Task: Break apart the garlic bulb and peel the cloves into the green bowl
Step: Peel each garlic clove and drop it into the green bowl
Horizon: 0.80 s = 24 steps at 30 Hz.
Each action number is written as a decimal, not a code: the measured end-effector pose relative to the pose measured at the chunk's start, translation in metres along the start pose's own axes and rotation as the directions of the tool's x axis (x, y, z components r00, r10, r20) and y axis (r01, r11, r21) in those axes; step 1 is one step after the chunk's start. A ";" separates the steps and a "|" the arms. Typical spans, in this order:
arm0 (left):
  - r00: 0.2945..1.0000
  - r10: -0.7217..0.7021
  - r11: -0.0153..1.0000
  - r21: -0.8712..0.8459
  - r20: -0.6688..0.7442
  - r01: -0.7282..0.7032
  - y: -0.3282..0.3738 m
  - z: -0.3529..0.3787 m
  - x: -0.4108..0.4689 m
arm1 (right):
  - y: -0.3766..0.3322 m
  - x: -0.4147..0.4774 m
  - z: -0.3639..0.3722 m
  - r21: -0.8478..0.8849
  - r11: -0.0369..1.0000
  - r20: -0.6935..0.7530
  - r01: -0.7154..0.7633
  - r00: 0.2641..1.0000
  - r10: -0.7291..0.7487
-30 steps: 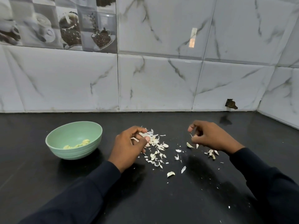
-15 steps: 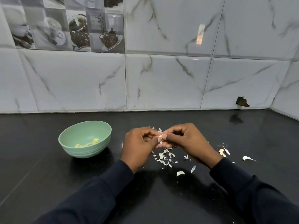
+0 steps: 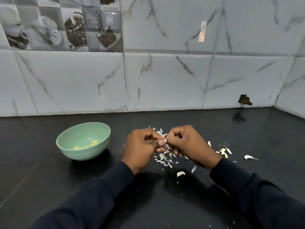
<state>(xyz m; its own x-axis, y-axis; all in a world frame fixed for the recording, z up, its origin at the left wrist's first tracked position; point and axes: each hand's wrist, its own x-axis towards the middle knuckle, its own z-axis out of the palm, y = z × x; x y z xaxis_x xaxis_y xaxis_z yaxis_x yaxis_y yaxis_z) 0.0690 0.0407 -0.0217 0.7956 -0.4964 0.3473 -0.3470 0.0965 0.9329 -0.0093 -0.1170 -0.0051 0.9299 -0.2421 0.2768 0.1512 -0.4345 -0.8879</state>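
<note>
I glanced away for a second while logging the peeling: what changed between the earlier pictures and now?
The right hand moved left to join the left hand; both now pinch a small garlic clove above the scattered white skins. The round green bowl, peeled cloves inside, stayed put.

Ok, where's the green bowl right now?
In the head view, the green bowl sits on the black counter, to the left of the left hand and apart from it, with a few peeled cloves inside.

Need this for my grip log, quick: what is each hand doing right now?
Left hand: pinching a garlic clove.
Right hand: pinching the same garlic clove.
</note>
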 end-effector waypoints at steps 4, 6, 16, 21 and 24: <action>0.999 -0.038 0.989 -0.145 0.025 0.041 0.000 0.001 0.000 | 0.000 0.000 0.004 0.090 0.996 -0.023 -0.016 1.000 0.018; 0.998 -0.050 0.975 -0.212 0.042 0.057 0.001 0.002 -0.001 | 0.002 0.001 0.007 0.160 0.987 -0.031 -0.034 0.999 0.039; 0.989 0.149 0.969 0.198 0.022 -0.150 0.003 -0.004 0.004 | 0.001 0.003 0.006 0.345 0.937 -0.053 -0.049 0.996 0.072; 0.988 0.121 0.935 0.325 0.090 -0.144 0.007 -0.008 0.004 | 0.002 0.003 0.007 0.248 0.968 -0.068 -0.040 0.996 0.059; 0.997 0.031 0.979 0.199 0.065 -0.044 0.005 -0.003 0.002 | 0.001 0.000 0.007 0.146 0.989 -0.084 0.011 0.996 0.001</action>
<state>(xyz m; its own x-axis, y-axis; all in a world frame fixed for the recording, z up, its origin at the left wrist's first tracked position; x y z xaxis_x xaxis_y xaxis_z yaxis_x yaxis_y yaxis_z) 0.0703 0.0432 -0.0159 0.7504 -0.5480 0.3695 -0.4732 -0.0552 0.8792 -0.0065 -0.1113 -0.0087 0.8986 -0.3148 0.3057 0.2090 -0.3055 -0.9290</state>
